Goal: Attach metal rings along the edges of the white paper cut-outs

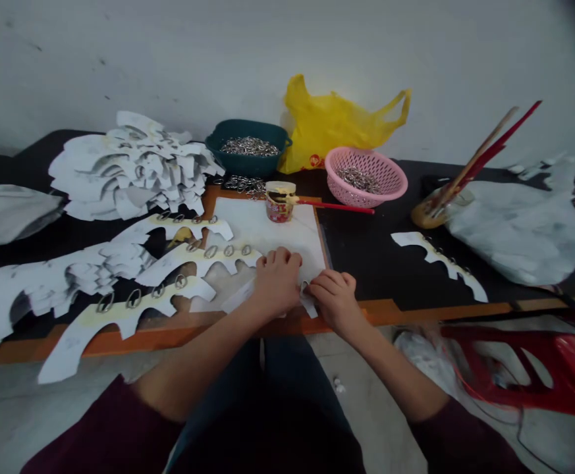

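My left hand (278,280) presses its curled fingers on a white cut-out piece (240,294) at the table's front edge. Much of that piece is hidden under the hand. My right hand (336,299) is closed at the piece's right end, fingertips beside a metal ring (305,286); the exact grip is hidden. Left of my hands lie scalloped white pieces (139,306) with metal rings along a yellowish strip. Beyond my hands stands a small tub (280,204) of yellowish paste, a red-handled brush (336,207) resting across it.
Stacked white cut-outs (134,171) fill the back left. Metal rings sit in a green basin (247,155) and a pink basket (361,178), before a yellow bag (336,125). A ringed piece (440,260), a brush jar (428,210) and a plastic bag (519,224) lie right. A red stool (519,368) stands below.
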The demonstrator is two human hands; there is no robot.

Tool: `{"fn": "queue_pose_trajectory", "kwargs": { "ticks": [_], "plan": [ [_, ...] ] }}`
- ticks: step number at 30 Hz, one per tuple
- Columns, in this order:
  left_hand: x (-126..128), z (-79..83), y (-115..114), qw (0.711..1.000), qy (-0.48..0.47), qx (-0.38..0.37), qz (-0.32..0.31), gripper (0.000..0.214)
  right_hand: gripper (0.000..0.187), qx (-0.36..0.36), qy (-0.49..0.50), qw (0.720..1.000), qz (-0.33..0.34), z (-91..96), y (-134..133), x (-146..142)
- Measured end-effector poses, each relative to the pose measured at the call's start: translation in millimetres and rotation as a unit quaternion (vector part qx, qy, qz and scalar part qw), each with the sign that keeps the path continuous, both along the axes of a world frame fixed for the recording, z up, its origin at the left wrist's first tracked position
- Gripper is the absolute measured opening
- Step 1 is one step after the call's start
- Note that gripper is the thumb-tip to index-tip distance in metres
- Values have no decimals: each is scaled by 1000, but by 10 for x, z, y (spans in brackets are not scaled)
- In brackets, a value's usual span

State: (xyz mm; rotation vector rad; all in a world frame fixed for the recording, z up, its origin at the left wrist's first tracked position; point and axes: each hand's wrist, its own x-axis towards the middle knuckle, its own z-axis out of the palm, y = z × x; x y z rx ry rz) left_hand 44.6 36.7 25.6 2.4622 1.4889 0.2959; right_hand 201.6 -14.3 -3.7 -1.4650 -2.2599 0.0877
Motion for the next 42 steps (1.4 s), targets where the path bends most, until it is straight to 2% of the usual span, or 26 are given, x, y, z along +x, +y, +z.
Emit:
{"fn": "queue_pose_trajectory", "kwargs": {
  "ticks": [4,11,13,17,20,22,30,35,42],
  "plan": [
    [-1,-67,21,998,-6,-14,62,40,24,-10,32,999,0,-34,-4,44],
    [92,-96,-54,996,-25,23,82,37,29,-45,42,998,21,60,-10,60],
    [113,-116,-110,995,-58,47,64,34,27,-55,36,998,23,87,-22,61],
    [106,-197,-248,978,-174,105,-48,33,21,-67,38,997,20,112,-46,55],
    [62,-273,-332,963,-254,81,-35,32,18,-59,42,997,10,91,-44,45],
    [29,-306,-358,961,-270,64,-26,29,16,-55,42,998,1,64,-35,35],
    [-18,-266,-299,974,-175,84,-119,16,15,-53,83,994,-55,7,-5,-44],
    [-29,-300,-260,975,-179,67,-112,11,12,-74,133,986,-74,30,18,-59],
    [-41,-399,-233,977,-156,71,-130,18,10,-95,157,980,-78,35,15,-34]
  ]
}}
